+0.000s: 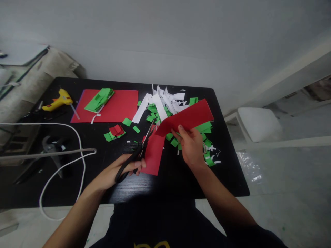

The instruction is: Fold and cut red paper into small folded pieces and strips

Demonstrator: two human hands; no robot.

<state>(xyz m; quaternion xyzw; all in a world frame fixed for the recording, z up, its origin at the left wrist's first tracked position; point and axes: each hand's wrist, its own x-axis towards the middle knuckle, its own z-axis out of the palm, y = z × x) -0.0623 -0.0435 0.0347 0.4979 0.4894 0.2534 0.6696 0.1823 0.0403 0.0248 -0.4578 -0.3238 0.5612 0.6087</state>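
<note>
My left hand (121, 168) is closed around the black handles of a pair of scissors (138, 151). The blades point up and to the right into a red paper sheet (188, 117). My right hand (191, 146) pinches that sheet from below, thumb on top, and holds it above the black table (181, 179). A lower flap of the same red paper (153, 155) hangs down beside the scissors. Green and white paper scraps (165, 103) lie under and behind the sheet.
A flat red sheet (119, 106) with a stack of green paper (99, 100) lies at the back left. A yellow glue gun (58, 100) rests at the far left. Small red and green squares (116, 131) sit mid-table. A white cable (77, 151) loops left. A white stool (258, 124) stands right.
</note>
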